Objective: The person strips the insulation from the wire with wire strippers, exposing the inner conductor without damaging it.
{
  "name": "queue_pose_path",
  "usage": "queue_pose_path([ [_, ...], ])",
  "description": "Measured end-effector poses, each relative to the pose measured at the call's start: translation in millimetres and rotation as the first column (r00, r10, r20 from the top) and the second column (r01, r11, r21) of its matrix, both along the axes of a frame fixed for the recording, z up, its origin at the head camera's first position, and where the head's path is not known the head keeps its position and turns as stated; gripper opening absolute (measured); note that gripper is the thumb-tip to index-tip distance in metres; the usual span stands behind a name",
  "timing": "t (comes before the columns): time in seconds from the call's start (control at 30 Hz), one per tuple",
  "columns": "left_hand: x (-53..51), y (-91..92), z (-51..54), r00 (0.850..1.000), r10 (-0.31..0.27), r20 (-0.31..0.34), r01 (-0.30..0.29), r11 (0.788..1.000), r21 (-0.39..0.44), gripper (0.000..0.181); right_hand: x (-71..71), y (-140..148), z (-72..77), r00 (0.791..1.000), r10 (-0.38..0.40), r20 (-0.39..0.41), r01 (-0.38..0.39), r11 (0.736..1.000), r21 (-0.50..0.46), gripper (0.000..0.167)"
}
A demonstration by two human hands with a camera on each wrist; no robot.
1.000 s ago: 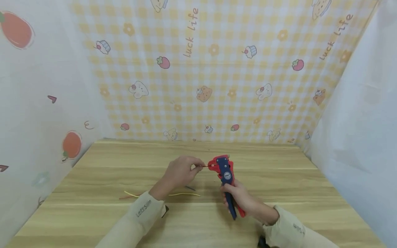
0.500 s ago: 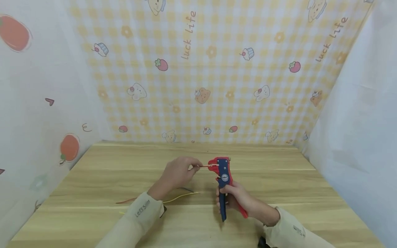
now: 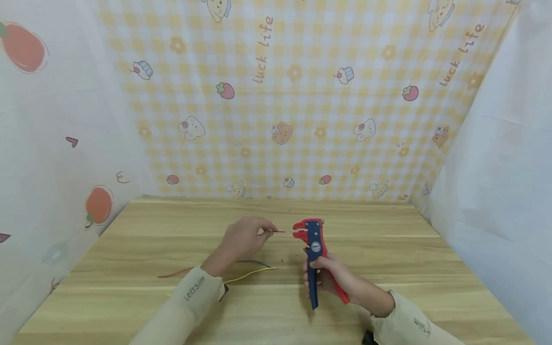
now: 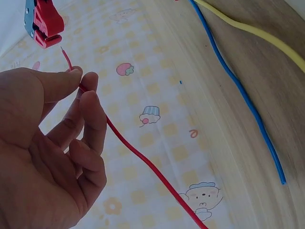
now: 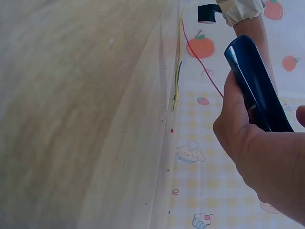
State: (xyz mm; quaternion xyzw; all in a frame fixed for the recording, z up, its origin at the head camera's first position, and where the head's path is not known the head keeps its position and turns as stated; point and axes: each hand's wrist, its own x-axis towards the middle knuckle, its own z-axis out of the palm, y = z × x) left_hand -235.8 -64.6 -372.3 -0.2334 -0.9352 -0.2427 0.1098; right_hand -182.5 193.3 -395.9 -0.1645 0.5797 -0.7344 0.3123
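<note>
My left hand (image 3: 242,240) pinches a thin red wire (image 4: 145,160) between thumb and fingertips. The short end of this wire (image 3: 280,232) sticks out to the right; in the left wrist view its tip looks grey, like bare metal. A small gap separates it from the jaws of a red and blue wire stripper (image 3: 315,237), which stand apart. My right hand (image 3: 338,275) grips the stripper's handles, its head pointing up and left. The right wrist view shows a dark blue handle (image 5: 257,86) in that hand; the stripper's head is out of that view.
A yellow wire (image 3: 246,275) and a blue wire (image 4: 238,83) lie on the wooden table (image 3: 366,230) beside my left forearm. Tiny scraps, one of them a red bit (image 5: 172,130), are scattered on the tabletop. A patterned cloth (image 3: 310,105) hangs behind.
The red wire's end was in the stripper's jaws earlier and is now out of them. My left hand has drawn slightly left, and the jaws have parted.
</note>
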Motion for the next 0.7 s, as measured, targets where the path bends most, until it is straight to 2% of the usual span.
queue_pose_path([
  [0.23,-4.3,-2.7,-1.5,0.999,0.013,0.029,-0.012,1.000,-0.014,0.012,0.0,1.5,0.5,1.000,0.014,-0.008,-0.014,1.000,0.010,0.021],
  [0.7,-12.4,-6.8,-8.4,0.995,0.026,0.093,-0.023,0.999,-0.025,0.007,0.7,-0.5,2.3,0.999,-0.044,-0.029,0.046,0.996,0.079,0.043],
])
